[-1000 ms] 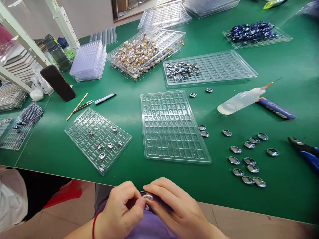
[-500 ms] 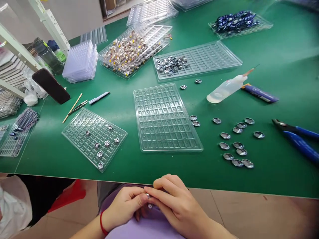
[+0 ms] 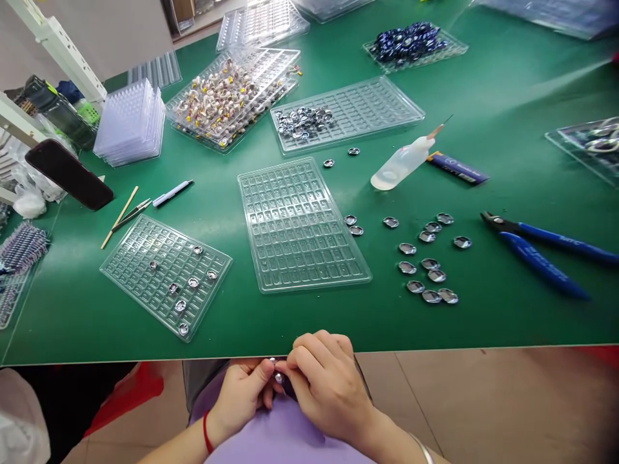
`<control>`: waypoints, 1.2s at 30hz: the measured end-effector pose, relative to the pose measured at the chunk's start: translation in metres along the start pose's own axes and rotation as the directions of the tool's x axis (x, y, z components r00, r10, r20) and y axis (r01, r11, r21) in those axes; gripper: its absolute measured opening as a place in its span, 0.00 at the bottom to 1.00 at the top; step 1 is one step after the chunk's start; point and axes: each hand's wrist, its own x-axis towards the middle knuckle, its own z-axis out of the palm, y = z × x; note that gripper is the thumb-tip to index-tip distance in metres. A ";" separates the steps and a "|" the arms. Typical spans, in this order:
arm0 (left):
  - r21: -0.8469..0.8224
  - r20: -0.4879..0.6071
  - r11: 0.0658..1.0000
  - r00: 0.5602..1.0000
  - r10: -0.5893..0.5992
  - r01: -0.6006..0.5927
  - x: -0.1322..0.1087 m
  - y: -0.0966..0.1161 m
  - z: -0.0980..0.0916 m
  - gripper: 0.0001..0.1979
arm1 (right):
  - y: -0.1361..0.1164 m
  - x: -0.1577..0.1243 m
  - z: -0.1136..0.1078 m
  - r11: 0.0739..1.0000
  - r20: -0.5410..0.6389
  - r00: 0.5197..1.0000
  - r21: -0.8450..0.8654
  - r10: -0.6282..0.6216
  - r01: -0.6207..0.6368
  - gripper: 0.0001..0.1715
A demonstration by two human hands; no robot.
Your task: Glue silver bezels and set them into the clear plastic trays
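My left hand [image 3: 244, 392], with a red cord at the wrist, is closed in a pinch on a small silver gem piece [image 3: 278, 377] just below the table edge, over my lap. My right hand [image 3: 329, 380] meets it there, fingers curled, with thumb and forefinger tips pressed at the same piece. The fingers partly hide it. Ahead on the table lies a clear moulded tray [image 3: 302, 225]. To its left, a smaller clear tray [image 3: 130, 241] bears several small silver gems [image 3: 193, 282]. Loose oval faceted gems [image 3: 430, 263] are scattered at the right.
Blue-handled cutters [image 3: 546, 258], a needle-tipped glue bottle [image 3: 401, 164] and a blue tube [image 3: 457, 169] lie at the right. Tweezers [image 3: 130, 216], a pen [image 3: 173, 193] and a phone [image 3: 70, 174] are at the left. Filled trays [image 3: 232, 96] stand farther back. Another person's sleeve [image 3: 22, 415] shows lower left.
The view has swung to the right, so table things appear farther left. My right hand's fingers have curled in more, and its forefinger has drawn back from over the silver piece.
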 end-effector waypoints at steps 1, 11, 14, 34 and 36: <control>-0.003 -0.031 1.000 0.999 0.022 -0.022 0.000 0.000 0.002 0.32 | -0.001 0.001 0.001 1.000 -0.004 1.000 -0.005 0.016 -0.016 0.17; -0.068 -0.195 0.995 0.979 0.061 -0.076 -0.001 -0.003 0.017 0.32 | -0.004 0.006 0.003 0.998 -0.045 0.997 -0.024 0.060 -0.061 0.20; -0.079 -0.190 0.995 0.981 0.046 -0.062 -0.001 -0.002 0.017 0.32 | -0.004 0.006 0.002 0.998 -0.049 0.997 -0.018 0.061 -0.062 0.20; -0.070 -0.176 0.997 0.984 0.000 -0.013 -0.003 0.009 0.014 0.32 | 0.011 -0.010 0.006 0.999 -0.259 0.965 0.028 0.039 -0.032 0.20; -0.073 -0.170 0.997 0.985 -0.003 -0.010 -0.003 0.009 0.014 0.33 | 0.009 -0.010 0.006 0.999 -0.257 0.966 0.050 0.034 -0.022 0.16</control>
